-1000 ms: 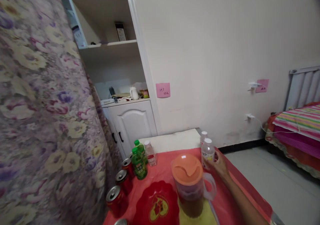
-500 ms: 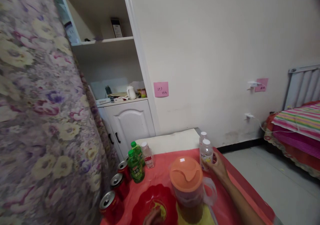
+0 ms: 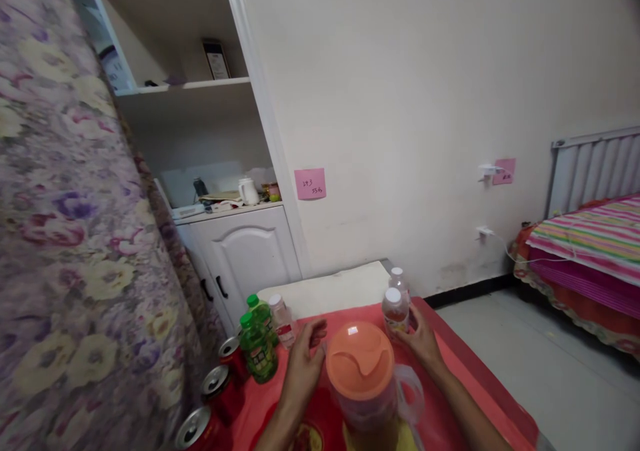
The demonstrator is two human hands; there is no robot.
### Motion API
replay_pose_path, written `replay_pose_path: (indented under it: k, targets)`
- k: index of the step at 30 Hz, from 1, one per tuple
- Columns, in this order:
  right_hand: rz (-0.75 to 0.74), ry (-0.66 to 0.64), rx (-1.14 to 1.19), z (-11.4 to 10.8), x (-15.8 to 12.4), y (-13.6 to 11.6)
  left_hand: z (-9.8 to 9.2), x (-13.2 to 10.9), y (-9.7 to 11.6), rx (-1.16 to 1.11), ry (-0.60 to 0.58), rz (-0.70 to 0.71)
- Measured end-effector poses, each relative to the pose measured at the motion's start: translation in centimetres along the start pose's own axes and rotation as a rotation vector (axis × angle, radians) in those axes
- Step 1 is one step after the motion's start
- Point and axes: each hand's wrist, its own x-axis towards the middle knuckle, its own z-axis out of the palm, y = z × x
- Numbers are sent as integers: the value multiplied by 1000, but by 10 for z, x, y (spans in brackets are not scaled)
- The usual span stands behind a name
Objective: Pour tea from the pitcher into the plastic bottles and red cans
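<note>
My right hand [image 3: 419,337] is wrapped around a clear plastic bottle [image 3: 395,311] with a white cap, at the table's right side. A second white-capped bottle [image 3: 399,279] stands just behind it. My left hand [image 3: 306,354] is raised over the table with its fingers apart and nothing in them. It is left of a clear pitcher [image 3: 363,411] with an orange lid [image 3: 360,361]; I cannot tell whether it touches the pitcher. Beneath my left forearm lies a red scalloped dish [image 3: 325,417], partly hidden.
Along the left edge stand several red cans [image 3: 217,387], two green-capped bottles [image 3: 257,354] and a small white-capped bottle [image 3: 283,321]. A red cloth [image 3: 480,397] covers the table. A floral curtain [image 3: 75,237] hangs left; a bed [image 3: 590,237] is at right.
My left hand has risen from the red dish to beside the pitcher. My right hand still holds the bottle, which has shifted slightly toward me and left. The view has turned a little.
</note>
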Motion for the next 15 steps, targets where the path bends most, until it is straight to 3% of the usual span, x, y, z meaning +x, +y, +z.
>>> replay_pose_path:
  k: [4,8,12,15]
  targets:
    - [3,-9,21,3,0,-2,-2,19,5,-11,-138,38]
    - [21,-37,50,8,-1,1,-12,18,5,-33,-259,46]
    - [22,-83,79,15,-6,1,-6,14,-5,-91,-302,2]
    - [22,-119,91,20,-11,-3,7,17,-18,-139,-264,-42]
